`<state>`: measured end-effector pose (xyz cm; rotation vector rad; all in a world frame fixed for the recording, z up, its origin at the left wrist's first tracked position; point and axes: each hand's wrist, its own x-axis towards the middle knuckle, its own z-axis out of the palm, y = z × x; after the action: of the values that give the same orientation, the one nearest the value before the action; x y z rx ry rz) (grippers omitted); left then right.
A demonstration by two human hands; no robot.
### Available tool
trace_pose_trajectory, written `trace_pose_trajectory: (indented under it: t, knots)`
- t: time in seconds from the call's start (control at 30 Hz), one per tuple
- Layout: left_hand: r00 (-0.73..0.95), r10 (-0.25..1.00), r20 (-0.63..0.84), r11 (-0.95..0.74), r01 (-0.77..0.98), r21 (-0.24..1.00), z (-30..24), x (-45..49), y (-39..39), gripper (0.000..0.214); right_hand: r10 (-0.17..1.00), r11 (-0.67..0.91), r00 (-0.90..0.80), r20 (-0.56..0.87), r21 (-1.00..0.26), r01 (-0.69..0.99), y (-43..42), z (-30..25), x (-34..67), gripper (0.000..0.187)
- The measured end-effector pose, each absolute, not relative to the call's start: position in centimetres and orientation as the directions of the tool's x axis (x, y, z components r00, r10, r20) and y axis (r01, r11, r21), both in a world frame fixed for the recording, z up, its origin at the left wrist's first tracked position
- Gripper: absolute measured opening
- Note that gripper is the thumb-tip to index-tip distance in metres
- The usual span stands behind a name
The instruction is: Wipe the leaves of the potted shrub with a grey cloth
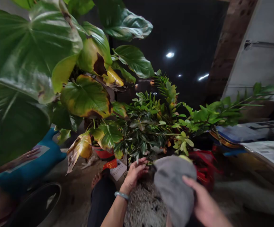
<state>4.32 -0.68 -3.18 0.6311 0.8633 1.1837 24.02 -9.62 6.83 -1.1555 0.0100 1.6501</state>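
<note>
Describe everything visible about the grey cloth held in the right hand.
The grey cloth looks like soft, matt, felt-like fabric, plain and without pattern. It is bunched into a rounded hump and draped over the right hand, whose thumb lies across its front. It is held up in front of the small-leaved green plant, and its top covers the lowest leaves. The left hand is just beside it, apparently not touching.

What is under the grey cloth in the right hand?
Only a yellow-green sliver, probably a leaf, peeks above the grey cloth, which the right hand grips from the side. Whatever else the cloth covers is hidden. A red container shows just behind it.
</note>
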Motion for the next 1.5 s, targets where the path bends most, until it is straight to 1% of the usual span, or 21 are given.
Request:
trace_pose_trajectory:
  t: [0.1,0.17,0.2,0.27,0.33,0.4,0.5,0.57,0.67,0.73,0.8,0.87,0.93,1.03,1.1,1.13,1.2,1.27,1.3,1.37,1.5]
  knots:
    - [0.169,0.957,-0.236,0.29,-0.561,0.776,-2.9,3.9,-0.5,0.046,0.798,-0.034,0.319,-0.511,-0.567,-0.823,-5.2,10.5,26.4,0.02]
    - [0.167,0.952,-0.257,0.306,-0.578,0.757,-2.8,3.7,-0.5,0.049,0.806,0.078,0.383,-0.452,-0.56,-0.825,-2.4,11.8,26.2,0.017]
    - [0.164,0.951,-0.263,0.308,-0.59,0.746,-2.8,3.6,-0.5,0.051,0.803,0.054,0.369,-0.468,-0.558,-0.828,-1.7,11.8,25.6,0.014]
    - [0.162,0.955,-0.249,0.295,-0.625,0.722,-2.8,3.2,-0.5,0.052,0.787,-0.108,0.267,-0.556,-0.551,-0.827,-2.1,10.3,23.5,0.011]
    - [0.164,0.961,-0.224,0.275,-0.663,0.696,-2.8,2.8,-0.5,0.05,0.781,-0.306,0.113,-0.615,-0.534,-0.788,-4.5,7.6,21.3,0.019]
    - [0.169,0.962,-0.215,0.272,-0.685,0.676,-2.7,2.4,-0.4,0.045,0.763,-0.438,0.012,-0.647,-0.531,-0.725,-7.7,5.0,19.7,0.028]
    - [0.176,0.96,-0.219,0.278,-0.701,0.657,-2.5,2.0,-0.1,0.037,0.751,-0.465,0.013,-0.66,-0.543,-0.699,-10.8,4.0,19.9,0.034]
    - [0.169,0.961,-0.22,0.274,-0.706,0.653,-2.4,1.9,0.0,0.035,0.789,-0.329,0.114,-0.604,-0.571,-0.752,-10.1,6.0,21.5,0.035]
    - [0.138,0.964,-0.226,0.255,-0.706,0.66,-2.3,2.3,0.1,0.033,0.837,0.017,0.346,-0.423,-0.614,-0.789,-5.9,10.6,23.8,0.035]
    - [0.098,0.969,-0.229,0.229,-0.712,0.664,-2.2,2.5,0.0,0.033,0.846,0.12,0.405,-0.348,-0.614,-0.78,-3.0,12.6,23.9,0.033]
    - [0.031,0.968,-0.248,0.191,-0.729,0.657,-2.1,2.6,0.0,0.031,0.848,0.01,0.321,-0.422,-0.593,-0.805,-1.5,12.6,22.7,0.023]
    - [-0.058,0.953,-0.296,0.149,-0.764,0.628,-1.9,2.4,-0.1,0.027,0.818,-0.21,0.162,-0.552,-0.548,-0.81,-2.4,10.8,20.6,0.016]
    - [-0.143,0.92,-0.364,0.105,-0.806,0.582,-1.7,1.9,0.0,0.019,0.776,-0.386,0.031,-0.631,-0.512,-0.768,-5.2,8.2,18.7,0.019]
    - [-0.212,0.88,-0.426,0.059,-0.84,0.54,-1.4,1.0,0.2,0.011,0.727,-0.523,-0.061,-0.684,-0.493,-0.696,-9.5,5.8,18.3,0.025]
    - [-0.251,0.875,-0.414,0.024,-0.832,0.554,-1.3,0.5,0.4,0.012,0.742,-0.471,0.007,-0.67,-0.529,-0.706,-10.2,6.6,19.9,0.025]
    - [-0.279,0.874,-0.399,-0.005,-0.825,0.565,-1.3,0.3,0.5,0.013,0.765,-0.389,0.084,-0.638,-0.562,-0.73,-9.7,7.6,20.9,0.025]
    - [-0.35,0.859,-0.374,-0.078,-0.811,0.581,-1.2,-0.1,0.6,0.017,0.8,-0.127,0.287,-0.527,-0.617,-0.777,-7.1,10.6,22.9,0.023]
    - [-0.42,0.835,-0.356,-0.151,-0.796,0.587,-1.1,-0.6,0.6,0.019,0.831,0.073,0.389,-0.398,-0.615,-0.785,-3.9,13.3,23.9,0.024]
    - [-0.449,0.824,-0.345,-0.182,-0.787,0.59,-1.1,-0.8,0.6,0.02,0.836,0.11,0.401,-0.375,-0.602,-0.791,-2.4,14.2,23.9,0.022]
    - [-0.489,0.808,-0.327,-0.226,-0.772,0.594,-0.9,-1.3,0.7,0.019,0.846,0.056,0.348,-0.405,-0.58,-0.813,-0.7,14.4,22.7,0.017]
    - [-0.499,0.813,-0.3,-0.249,-0.764,0.595,-0.5,-2.3,0.6,0.017,0.814,-0.368,0.021,-0.58,-0.545,-0.753,-3.5,9.4,18.1,0.013]
